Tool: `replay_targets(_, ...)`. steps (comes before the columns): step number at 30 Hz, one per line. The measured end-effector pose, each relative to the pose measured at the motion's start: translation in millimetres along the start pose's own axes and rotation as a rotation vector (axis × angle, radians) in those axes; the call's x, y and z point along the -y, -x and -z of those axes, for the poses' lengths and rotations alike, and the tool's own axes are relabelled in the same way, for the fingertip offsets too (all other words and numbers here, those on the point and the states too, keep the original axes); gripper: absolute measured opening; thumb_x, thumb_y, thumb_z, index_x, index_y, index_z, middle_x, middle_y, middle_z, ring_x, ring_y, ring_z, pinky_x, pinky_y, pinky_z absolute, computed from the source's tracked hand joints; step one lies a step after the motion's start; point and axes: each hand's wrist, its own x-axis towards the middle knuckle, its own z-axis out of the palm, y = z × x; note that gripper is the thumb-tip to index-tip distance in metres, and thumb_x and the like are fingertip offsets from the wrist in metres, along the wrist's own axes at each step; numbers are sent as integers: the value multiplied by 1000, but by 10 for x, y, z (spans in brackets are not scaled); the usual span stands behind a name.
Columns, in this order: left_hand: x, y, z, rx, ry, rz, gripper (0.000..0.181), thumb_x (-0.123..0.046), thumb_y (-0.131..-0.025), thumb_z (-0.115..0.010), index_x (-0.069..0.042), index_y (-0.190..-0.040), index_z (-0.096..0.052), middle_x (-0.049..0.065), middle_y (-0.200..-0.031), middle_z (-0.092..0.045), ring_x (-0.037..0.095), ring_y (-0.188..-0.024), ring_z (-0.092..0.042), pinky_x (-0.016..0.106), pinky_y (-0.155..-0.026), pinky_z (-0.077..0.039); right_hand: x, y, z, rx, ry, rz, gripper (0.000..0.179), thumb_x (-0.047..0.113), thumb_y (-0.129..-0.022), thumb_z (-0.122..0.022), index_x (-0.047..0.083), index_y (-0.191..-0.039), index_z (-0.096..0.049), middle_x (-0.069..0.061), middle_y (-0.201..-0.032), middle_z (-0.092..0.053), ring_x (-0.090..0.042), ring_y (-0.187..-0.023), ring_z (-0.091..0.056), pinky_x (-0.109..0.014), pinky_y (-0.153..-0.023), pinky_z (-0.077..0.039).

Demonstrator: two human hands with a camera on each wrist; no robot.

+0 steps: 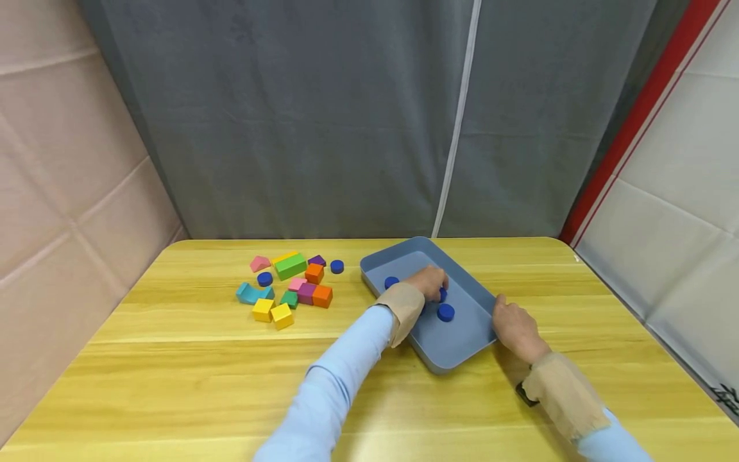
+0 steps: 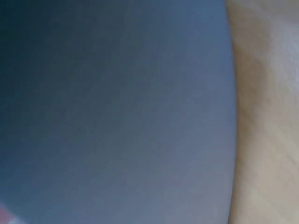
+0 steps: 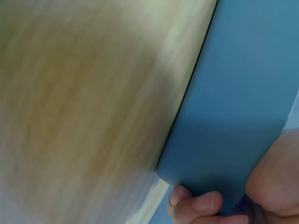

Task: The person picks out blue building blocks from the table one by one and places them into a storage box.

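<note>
Grey tray (image 1: 462,337) holds blue discs (image 1: 445,312); right grip (image 1: 516,328) clasps it; whether left grip (image 1: 426,282) grasps is unclear.

The fingertips of the left grip (image 1: 426,282) are hidden by the hand itself, so I cannot tell if they pinch the blue disc (image 1: 442,295) below. Another blue disc (image 1: 423,310) is mostly covered beside the tan cuff (image 1: 402,309). The front edge of the bench (image 1: 173,372) falls outside the head view. The left wrist view gives only blurred tray wall (image 2: 140,107) and bench. The right wrist view cuts off the right grip (image 1: 518,328).
</note>
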Motion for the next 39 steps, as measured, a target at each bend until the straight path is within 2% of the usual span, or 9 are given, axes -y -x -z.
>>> replay_targets(6,-30,149,63,-3,-1,5,38,-6,-82,-60,-11,-119,-58,3,-119,-56,13,-103,-53,19,-82,-43,22,-4,4,9,-1,12,19,-7,-84,-29,-17,-97,-37,-30,-70,-52,-42,-62,-56,-44,-46,-45)
replay_targets(16,29,167,86,40,27,7,39,-11,-83,-62,-10,-121,-56,5,-123,-53,14,-110,-49,19,-84,-41,54,-5,-8,30,-6,2,20,-7,-86,-27,-18,-100,-37,-29,-70,-52,-39,-61,-56,-42,-45,-44)
replay_targets(19,88,129,46,12,12,-1,36,-14,-82,-63,-11,-118,-58,5,-118,-56,15,-107,-50,21,-85,-41,64,0,-10,36,-4,2,22,-7,-86,-27,-19,-102,-37,-29,-71,-53,-39,-61,-56,-42,-45,-44)
replay_targets(21,250,-88,-101,-8,26,-20,33,-19,-81,-65,-15,-114,-60,2,-111,-58,13,-101,-52,22,-82,-42,66,3,-12,40,-4,3,23,-7,-86,-27,-19,-103,-37,-29,-71,-53,-38,-61,-56,-41,-45,-44)
replay_targets(23,433,-312,-262,-71,37,-81,28,-22,-79,-67,-17,-106,-63,1,-99,-60,10,-89,-54,20,-73,-44,64,3,-9,48,-1,1,25,-7,-86,-27,-20,-105,-36,-30,-72,-53,-38,-62,-57,-41,-46,-45)
replay_targets(26,497,-324,-248,-80,81,-86,25,-23,-80,-64,-17,-105,-63,1,-97,-61,11,-87,-55,21,-71,-45,54,0,2,68,4,-11,29,-7,-86,-26,-22,-110,-34,-33,-77,-54,-40,-66,-57,-42,-48,-45)
replay_targets(30,288,171,103,-98,121,-51,22,-14,-84,-59,-10,-106,-63,7,-102,-61,15,-91,-56,23,-75,-46,35,-2,23,78,7,-25,32,-6,-86,-25,-22,-113,-32,-35,-81,-53,-43,-69,-57,-44,-49,-46)
replay_targets(34,284,368,194,-168,129,-87,19,-11,-85,-58,-5,-103,-63,8,-98,-61,15,-87,-55,19,-72,-45,18,-1,41,70,0,-22,30,-7,-86,-25,-21,-110,-33,-35,-80,-53,-44,-69,-56,-44,-49,-46)
replay_targets(39,355,449,227,-233,114,-133,18,-10,-85,-57,-3,-101,-63,8,-93,-62,16,-84,-55,19,-71,-44,4,1,52,66,0,-6,29,-7,-86,-25,-22,-109,-33,-36,-81,-53,-46,-71,-56,-46,-51,-46)
